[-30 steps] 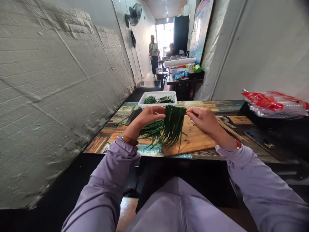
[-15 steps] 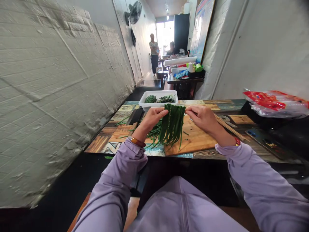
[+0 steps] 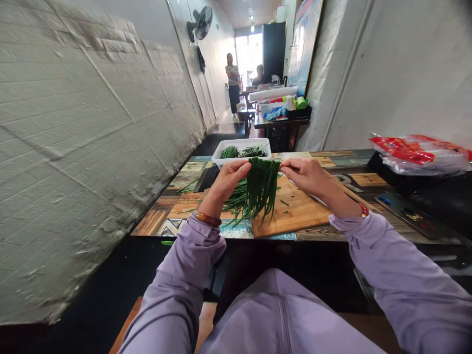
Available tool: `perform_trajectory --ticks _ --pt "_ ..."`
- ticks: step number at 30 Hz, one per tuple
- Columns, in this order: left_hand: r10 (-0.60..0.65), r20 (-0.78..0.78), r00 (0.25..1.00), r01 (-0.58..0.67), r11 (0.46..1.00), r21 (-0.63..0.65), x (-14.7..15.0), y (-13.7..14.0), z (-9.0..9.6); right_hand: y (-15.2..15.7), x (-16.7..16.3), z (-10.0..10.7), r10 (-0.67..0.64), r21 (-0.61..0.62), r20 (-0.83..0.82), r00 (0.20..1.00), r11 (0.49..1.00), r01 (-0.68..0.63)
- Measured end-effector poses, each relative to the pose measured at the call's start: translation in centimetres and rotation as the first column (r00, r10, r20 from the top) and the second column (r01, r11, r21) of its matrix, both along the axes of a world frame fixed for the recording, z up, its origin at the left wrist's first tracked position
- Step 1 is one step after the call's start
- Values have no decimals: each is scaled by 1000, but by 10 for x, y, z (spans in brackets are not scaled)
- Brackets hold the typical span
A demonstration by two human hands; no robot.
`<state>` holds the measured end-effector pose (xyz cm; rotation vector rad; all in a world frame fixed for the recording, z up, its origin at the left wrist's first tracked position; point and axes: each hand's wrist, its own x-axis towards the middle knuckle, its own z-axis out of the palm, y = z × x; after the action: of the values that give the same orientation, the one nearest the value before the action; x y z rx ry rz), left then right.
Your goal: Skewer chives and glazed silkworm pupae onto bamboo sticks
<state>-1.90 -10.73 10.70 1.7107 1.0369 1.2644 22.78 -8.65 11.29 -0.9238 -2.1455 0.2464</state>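
Note:
A row of long green chives (image 3: 262, 191) hangs down in front of me like a curtain, bunched along its top edge. My left hand (image 3: 230, 178) pinches the upper left end between thumb and fingers. At the upper right end my right hand (image 3: 307, 176) is closed in a pinch; the thin stick there is mostly hidden by my fingers. Loose chives (image 3: 235, 199) lie on the table behind and left of the hanging row. Below and to the right is a wooden cutting board (image 3: 300, 211) with small green scraps. Thin wooden skewers (image 3: 348, 189) lie beyond my right wrist.
A white plastic tub (image 3: 241, 161) with bundles of chives stands behind my hands. At left lies a dark flat object (image 3: 206, 179). A phone (image 3: 405, 214) and red-and-clear plastic packs (image 3: 416, 152) are at right. Two people are far back near the doorway.
Both hands and the hanging chives have shifted slightly left, and the strands hang more bunched. A pale edge on the board below my right hand shows more now. The view has shifted a little.

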Motion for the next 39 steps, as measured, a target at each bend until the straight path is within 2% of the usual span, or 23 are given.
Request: perform_trajectory --ticks 3,8,19,22,28,34,39 --pt "25 -32 999 -23 997 67 -1 1 2 3 -1 -1 -3 8 43 999 1000 2" --pt "64 -63 996 -60 996 60 0 1 0 7 0 -1 4 48 113 994 999 -9" --pt "44 -39 998 -41 996 77 1 1 -5 6 -8 2 -28 13 93 995 1000 27" --pt "22 12 1000 -23 999 46 0 1 -3 6 -7 0 -15 -13 75 997 1000 16" --pt "-213 141 967 218 976 -20 4 1 -6 10 -5 6 25 -52 24 999 998 -24" --pt "-199 211 957 238 955 -178 15 5 -19 11 -15 13 34 -78 -11 999 996 -35" --pt "-150 264 953 206 958 -200 13 4 -22 15 -21 8 36 -52 -45 998 998 -39"
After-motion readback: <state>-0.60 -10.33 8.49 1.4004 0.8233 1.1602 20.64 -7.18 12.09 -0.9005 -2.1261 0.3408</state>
